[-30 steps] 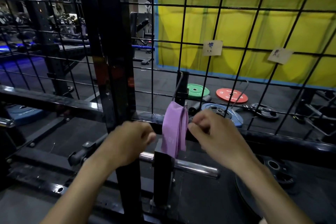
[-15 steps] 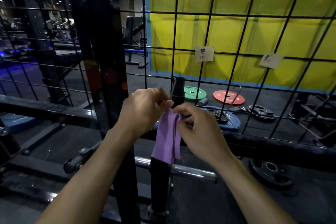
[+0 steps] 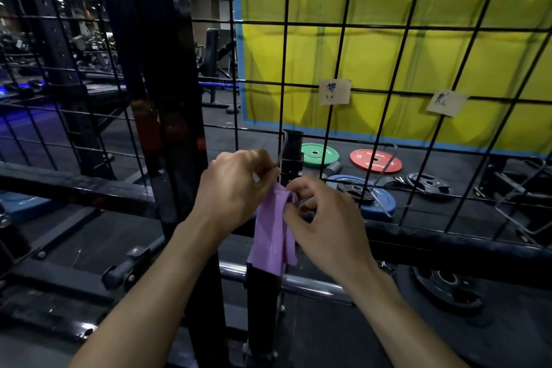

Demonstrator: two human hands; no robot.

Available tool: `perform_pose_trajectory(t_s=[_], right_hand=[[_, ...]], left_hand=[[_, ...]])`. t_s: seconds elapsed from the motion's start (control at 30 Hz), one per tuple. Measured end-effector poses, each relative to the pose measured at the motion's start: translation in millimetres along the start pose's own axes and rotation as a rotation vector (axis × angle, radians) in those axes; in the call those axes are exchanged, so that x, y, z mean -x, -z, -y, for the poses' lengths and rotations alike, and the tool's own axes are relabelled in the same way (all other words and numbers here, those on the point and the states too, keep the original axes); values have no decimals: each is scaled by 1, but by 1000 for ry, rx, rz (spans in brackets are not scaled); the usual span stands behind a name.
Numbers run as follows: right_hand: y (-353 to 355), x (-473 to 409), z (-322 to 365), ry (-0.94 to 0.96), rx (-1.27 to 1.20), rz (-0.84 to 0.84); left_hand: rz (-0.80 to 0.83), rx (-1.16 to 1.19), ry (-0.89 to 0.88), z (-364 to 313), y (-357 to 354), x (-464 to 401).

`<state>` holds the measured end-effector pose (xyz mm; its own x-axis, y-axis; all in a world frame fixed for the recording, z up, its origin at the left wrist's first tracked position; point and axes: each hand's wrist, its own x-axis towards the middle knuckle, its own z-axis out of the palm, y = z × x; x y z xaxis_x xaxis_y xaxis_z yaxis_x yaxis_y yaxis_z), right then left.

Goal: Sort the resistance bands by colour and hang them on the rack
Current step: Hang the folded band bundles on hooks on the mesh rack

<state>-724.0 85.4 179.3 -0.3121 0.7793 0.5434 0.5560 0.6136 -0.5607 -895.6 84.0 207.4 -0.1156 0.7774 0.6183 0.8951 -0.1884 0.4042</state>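
gym wire rack (image 3: 334, 116): left hand (image 3: 236, 185) and right hand (image 3: 325, 218) pinching purple band (image 3: 271, 236); should be seating loop fully on hook (image 3: 282, 149).

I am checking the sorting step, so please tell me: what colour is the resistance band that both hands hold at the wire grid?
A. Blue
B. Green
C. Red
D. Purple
D: the left hand and the right hand pinch the top of a purple resistance band that hangs at a metal hook on the wire grid; green, red and blue appear only on weight plates on the floor behind.
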Motion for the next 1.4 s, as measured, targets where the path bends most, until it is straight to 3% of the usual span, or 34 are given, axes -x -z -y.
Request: perform_pose_trajectory(t_s=[0.27, 0.47, 0.6, 0.8, 1.1, 1.3, 1.4], right_hand=[[-7, -1, 4, -3, 65, -53], [-9, -2, 6, -17, 57, -282], [-6, -1, 6, -23, -43, -310], [0, 1, -1, -24, -76, -227], [5, 9, 1, -44, -155, -69], [27, 20, -9, -77, -235, 66], [58, 42, -22, -72, -241, 59]], left_hand=[[25, 77, -12, 3, 3, -2], [32, 205, 46, 3, 3, 2], [46, 298, 109, -1, 3, 4], [131, 498, 233, 4, -6, 4], [143, 520, 137, 10, -8, 14], [-100, 196, -44, -6, 5, 29], [-189, 218, -146, -42, 7, 45]])
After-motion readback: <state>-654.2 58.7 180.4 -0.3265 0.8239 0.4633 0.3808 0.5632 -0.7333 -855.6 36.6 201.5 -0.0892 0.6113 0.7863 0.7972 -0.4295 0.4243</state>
